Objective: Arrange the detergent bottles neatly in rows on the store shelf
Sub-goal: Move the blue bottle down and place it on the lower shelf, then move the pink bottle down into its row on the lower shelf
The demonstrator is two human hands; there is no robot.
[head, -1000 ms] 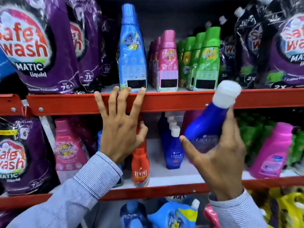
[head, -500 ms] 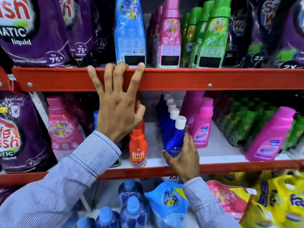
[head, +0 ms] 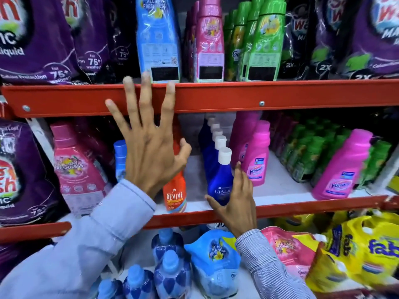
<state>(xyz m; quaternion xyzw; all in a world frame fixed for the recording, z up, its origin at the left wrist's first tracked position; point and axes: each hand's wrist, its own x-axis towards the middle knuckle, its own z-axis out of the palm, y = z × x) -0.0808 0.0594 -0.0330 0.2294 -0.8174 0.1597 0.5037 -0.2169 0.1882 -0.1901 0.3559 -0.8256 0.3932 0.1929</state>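
A dark blue Ujala bottle (head: 219,178) with a white cap stands at the front of a row of like bottles (head: 216,134) on the middle shelf (head: 302,207). My right hand (head: 237,203) wraps its lower part, thumb on the left side and fingers up the right side. My left hand (head: 151,152) is spread wide, its fingertips against the red upper shelf rail (head: 259,93). It partly hides an orange Revive bottle (head: 175,193). Pink Vanish bottles (head: 258,156) stand right of the blue row.
Another pink Vanish bottle (head: 343,167) leans at the right beside green bottles (head: 306,156). The upper shelf holds light blue (head: 158,39), pink (head: 209,44) and green bottles (head: 265,44) between purple pouches (head: 32,39). Blue bottles (head: 170,272) and yellow pouches (head: 367,251) fill the bottom shelf.
My right hand brought the blue Ujala bottle down from mid-air and set it at the front of the blue row. My left hand's fingers have spread wider on the rail.
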